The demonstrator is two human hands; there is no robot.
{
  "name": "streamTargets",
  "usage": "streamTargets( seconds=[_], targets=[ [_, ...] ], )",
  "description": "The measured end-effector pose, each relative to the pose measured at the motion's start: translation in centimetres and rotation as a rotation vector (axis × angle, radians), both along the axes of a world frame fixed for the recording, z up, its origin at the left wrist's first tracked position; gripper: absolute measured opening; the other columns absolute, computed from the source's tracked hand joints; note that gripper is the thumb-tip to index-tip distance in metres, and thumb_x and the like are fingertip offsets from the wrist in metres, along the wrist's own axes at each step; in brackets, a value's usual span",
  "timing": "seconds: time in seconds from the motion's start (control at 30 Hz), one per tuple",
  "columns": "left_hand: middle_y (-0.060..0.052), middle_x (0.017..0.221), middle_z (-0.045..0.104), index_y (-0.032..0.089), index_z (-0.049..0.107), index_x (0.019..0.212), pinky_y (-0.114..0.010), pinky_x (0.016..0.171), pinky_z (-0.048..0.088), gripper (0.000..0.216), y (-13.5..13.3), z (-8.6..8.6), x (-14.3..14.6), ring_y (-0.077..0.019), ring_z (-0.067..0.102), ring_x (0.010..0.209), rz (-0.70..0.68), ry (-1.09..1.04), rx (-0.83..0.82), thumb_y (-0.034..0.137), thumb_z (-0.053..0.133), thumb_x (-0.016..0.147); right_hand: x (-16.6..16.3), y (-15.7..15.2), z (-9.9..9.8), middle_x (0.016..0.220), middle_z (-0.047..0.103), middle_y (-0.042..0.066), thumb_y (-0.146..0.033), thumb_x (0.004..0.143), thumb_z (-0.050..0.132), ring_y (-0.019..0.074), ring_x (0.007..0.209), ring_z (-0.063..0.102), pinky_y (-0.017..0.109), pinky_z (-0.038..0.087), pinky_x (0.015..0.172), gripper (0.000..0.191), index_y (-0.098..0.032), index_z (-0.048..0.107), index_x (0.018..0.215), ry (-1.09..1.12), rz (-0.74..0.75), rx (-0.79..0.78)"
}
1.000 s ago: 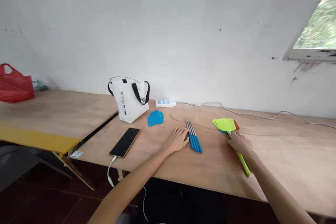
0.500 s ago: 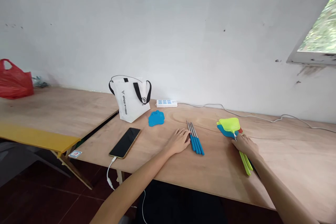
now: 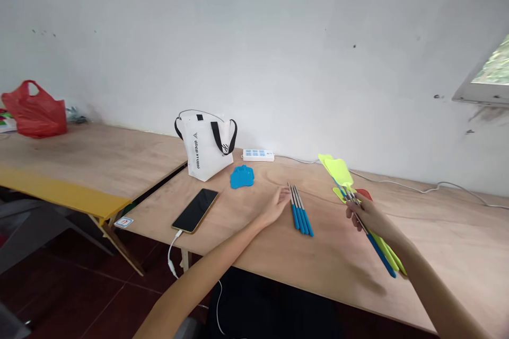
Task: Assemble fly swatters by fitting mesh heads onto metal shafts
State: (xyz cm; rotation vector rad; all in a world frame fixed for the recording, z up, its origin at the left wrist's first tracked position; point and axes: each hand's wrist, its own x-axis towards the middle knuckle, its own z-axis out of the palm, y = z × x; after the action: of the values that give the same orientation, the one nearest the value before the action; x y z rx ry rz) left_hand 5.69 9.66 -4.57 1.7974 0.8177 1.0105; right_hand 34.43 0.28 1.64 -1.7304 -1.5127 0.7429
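Observation:
My right hand [image 3: 368, 214] is closed around a bundle of fly swatters, lifted above the table. Two lime-green swatter heads [image 3: 339, 170] point away from me, and green handles and a blue handle [image 3: 382, 255] stick out below the fist. Beneath, another green head and a red swatter head [image 3: 365, 194] show, partly hidden by the hand. My left hand [image 3: 276, 205] rests on the table with loosely bent fingers, its fingertips at the leftmost of several metal rods with blue handles [image 3: 302, 221]. Farther left lies a blue swatter head [image 3: 242, 176], perhaps one of a stack.
A phone [image 3: 195, 211] on a white cable lies at the left. Behind it stand a white tote bag [image 3: 209, 151] and a power strip [image 3: 258, 155], whose grey cord runs along the wall. A red plastic bag [image 3: 42, 114] sits on the neighbouring table [image 3: 115, 143].
My right hand has raised the fly swatters off the table, leaving the red head below. My left hand has shifted slightly toward the rods' metal ends. The view has turned a little left.

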Motion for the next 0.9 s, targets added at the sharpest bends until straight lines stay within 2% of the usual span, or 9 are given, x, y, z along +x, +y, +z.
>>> streamTargets(
  seconds=[0.07,0.13,0.23,0.3,0.4,0.47,0.6,0.77,0.9],
  targets=[
    [-0.017,0.136,0.06,0.018,0.048,0.135,-0.047,0.099,0.054,0.041,-0.1,1.9,-0.1,-0.0267,0.068,0.112,-0.058,-0.219,-0.231,0.042,0.037,0.105,-1.9,-0.7,0.9,0.079,0.061,-0.001,-0.057,0.093,0.052,0.0126,0.051,0.055,0.027,0.044,0.045,0.035,-0.024,0.047,0.103,0.12,0.158,0.048],
    [-0.019,0.139,0.058,0.018,0.045,0.14,-0.048,0.088,0.06,0.053,-0.6,4.6,-0.4,-0.028,0.071,0.104,-0.194,-0.358,-0.378,0.055,0.032,0.104,-3.8,-1.4,1.9,0.084,0.063,0.0,-0.058,0.093,0.056,0.012,0.055,0.056,0.027,0.046,0.05,0.038,-0.023,0.049,0.104,0.234,0.26,0.081],
    [-0.019,0.148,0.049,0.023,0.04,0.147,-0.049,0.076,0.063,0.07,-1.6,9.6,-1.0,-0.0317,0.072,0.102,-0.389,-0.448,-0.45,0.072,0.028,0.099,-6.4,-2.3,2.7,0.088,0.064,0.001,-0.056,0.095,0.058,0.0124,0.062,0.057,0.028,0.047,0.055,0.036,-0.022,0.05,0.103,0.387,0.337,0.116],
    [-0.019,0.153,0.043,0.025,0.036,0.152,-0.05,0.071,0.064,0.076,-2.2,12.8,-1.2,-0.0347,0.072,0.102,-0.513,-0.427,-0.48,0.077,0.029,0.096,-7.7,-2.7,2.7,0.09,0.065,0.002,-0.054,0.096,0.058,0.0134,0.066,0.059,0.029,0.048,0.06,0.034,-0.022,0.051,0.106,0.465,0.366,0.141],
    [-0.019,0.156,0.039,0.029,0.036,0.153,-0.051,0.07,0.064,0.08,-3.1,16.1,-0.8,-0.0358,0.073,0.098,-0.617,-0.318,-0.492,0.08,0.035,0.092,-9.0,-3.2,2.2,0.092,0.066,0.003,-0.052,0.098,0.056,0.0154,0.074,0.061,0.032,0.049,0.069,0.031,-0.022,0.054,0.106,0.502,0.376,0.195],
    [-0.018,0.156,0.04,0.03,0.038,0.153,-0.05,0.074,0.064,0.079,-3.8,17.2,-0.2,-0.0333,0.074,0.096,-0.65,-0.245,-0.492,0.08,0.038,0.091,-9.3,-3.6,1.9,0.093,0.066,0.004,-0.052,0.099,0.055,0.0164,0.077,0.062,0.032,0.049,0.073,0.03,-0.022,0.056,0.103,0.484,0.367,0.215],
    [-0.017,0.151,0.044,0.031,0.036,0.156,-0.052,0.079,0.063,0.078,-5.2,17.8,0.5,-0.0338,0.073,0.1,-0.731,-0.17,-0.535,0.078,0.039,0.093,-9.3,-4.6,2.6,0.083,0.065,0.003,-0.055,0.1,0.05,0.0171,0.076,0.061,0.031,0.05,0.07,0.035,-0.022,0.061,0.095,0.359,0.359,0.226],
    [-0.018,0.139,0.054,0.025,0.039,0.152,-0.06,0.082,0.06,0.084,-6.6,18.1,-0.1,-0.0406,0.068,0.112,-0.838,-0.147,-0.744,0.081,0.043,0.09,-9.5,-5.9,3.6,0.076,0.064,0.004,-0.061,0.098,0.046,0.0179,0.071,0.061,0.031,0.054,0.064,0.046,-0.022,0.062,0.082,0.176,0.398,0.245],
    [-0.021,0.132,0.058,0.018,0.045,0.144,-0.069,0.088,0.053,0.078,-8.2,17.6,-1.0,-0.0432,0.065,0.116,-0.945,-0.279,-0.881,0.074,0.05,0.09,-10.1,-6.9,3.6,0.076,0.066,0.003,-0.04,0.102,0.039,0.0167,0.069,0.062,0.028,0.053,0.06,0.035,-0.023,0.061,0.081,-0.011,0.439,0.274]
  ],
)
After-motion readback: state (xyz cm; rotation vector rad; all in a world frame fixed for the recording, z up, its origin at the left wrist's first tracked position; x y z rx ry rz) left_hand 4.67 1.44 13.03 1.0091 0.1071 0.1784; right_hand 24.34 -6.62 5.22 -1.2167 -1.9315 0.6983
